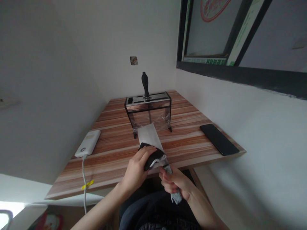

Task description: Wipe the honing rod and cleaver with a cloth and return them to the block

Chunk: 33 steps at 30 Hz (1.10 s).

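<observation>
A kitchen knife (150,134) with a broad, pale blade points away from me over the table edge, its far end just in front of the knife block (148,103). My right hand (177,182) is wrapped round its handle, which looks covered in grey plastic. With my left hand (137,166) I hold a black cloth (153,156) with a whitish edge over the near part of the blade. The fingers lie on top of the cloth; the thumb is hidden. From the block rises a black handle (145,83).
The block stands on a wood-grain table (115,140) with clear wrap around its lower part. At the left lies a white power bank (88,143) with a cable (83,172) and yellow tape (87,184). A black phone (218,139) lies near the right edge, beside the wall.
</observation>
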Available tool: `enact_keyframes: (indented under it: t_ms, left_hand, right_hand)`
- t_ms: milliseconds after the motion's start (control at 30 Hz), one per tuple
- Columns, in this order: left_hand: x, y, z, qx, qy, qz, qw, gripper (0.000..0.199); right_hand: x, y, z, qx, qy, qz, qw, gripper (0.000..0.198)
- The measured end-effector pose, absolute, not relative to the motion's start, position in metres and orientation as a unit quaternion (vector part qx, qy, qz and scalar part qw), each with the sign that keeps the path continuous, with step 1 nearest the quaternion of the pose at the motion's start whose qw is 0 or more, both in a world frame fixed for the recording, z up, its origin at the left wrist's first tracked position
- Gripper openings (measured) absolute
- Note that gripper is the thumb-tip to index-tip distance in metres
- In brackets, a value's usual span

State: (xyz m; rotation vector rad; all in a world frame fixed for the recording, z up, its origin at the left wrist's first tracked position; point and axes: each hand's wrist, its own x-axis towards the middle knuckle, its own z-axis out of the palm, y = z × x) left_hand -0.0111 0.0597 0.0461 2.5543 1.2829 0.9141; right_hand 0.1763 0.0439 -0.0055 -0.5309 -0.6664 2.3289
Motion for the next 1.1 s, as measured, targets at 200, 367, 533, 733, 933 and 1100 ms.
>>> enact_keyframes:
  t_ms: [200, 367, 533, 733, 933, 1100]
  left_hand:
    - [0.001, 0.056, 0.045, 0.929, 0.314, 0.193, -0.004, 0.070]
    - [-0.010, 0.054, 0.047, 0.963, 0.248, 0.100, -0.023, 0.072]
    - [-0.011, 0.057, 0.058, 0.960, 0.267, 0.078, -0.025, 0.077]
    - [0.001, 0.062, 0.064, 0.930, 0.334, 0.125, -0.088, 0.074]
    - [0.012, 0.068, 0.055, 0.900, 0.394, 0.154, -0.110, 0.069]
    - [0.016, 0.066, 0.054, 0.889, 0.409, 0.169, -0.115, 0.066]
  right_hand:
    - [0.180, 0.045, -0.003, -0.222, -0.272, 0.876, 0.330, 0.035]
    - [0.181, 0.046, -0.003, -0.212, -0.287, 0.874, 0.328, 0.035]
    - [0.182, 0.052, 0.004, -0.219, -0.301, 0.870, 0.323, 0.034]
    - [0.188, 0.085, 0.015, -0.206, -0.356, 0.870, 0.273, 0.034]
    - [0.191, 0.109, 0.006, -0.207, -0.389, 0.862, 0.251, 0.043]
    - [0.190, 0.108, 0.004, -0.183, -0.392, 0.871, 0.234, 0.048]
